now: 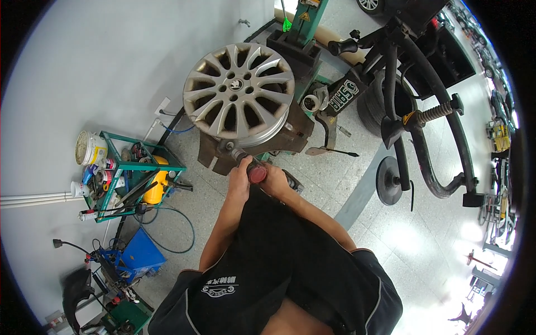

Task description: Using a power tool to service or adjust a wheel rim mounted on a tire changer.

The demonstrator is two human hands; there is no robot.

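Note:
In front of me a silver multi-spoke alloy wheel rim (235, 106) without a tyre lies face up on a dark, worn turntable (207, 151) of a tyre machine. Brown grime shows on its spokes and between them. My left hand (239, 180) and my right hand (274, 180) are both closed round a hand-held tool (257, 173) with a red round end towards me. Its metal nose points away from me, close to the rim's near edge; whether it touches cannot be made out. My fingers partly hide the tool's body, so its exact kind is unclear.
A green rack (144, 166) with cans, bottles and tools stands at the left, with a white bucket (91, 148) beside it. A hose (192, 234) lies on the floor. The machine's black curved arm (434, 145) and a tyre (375, 111) are at the right.

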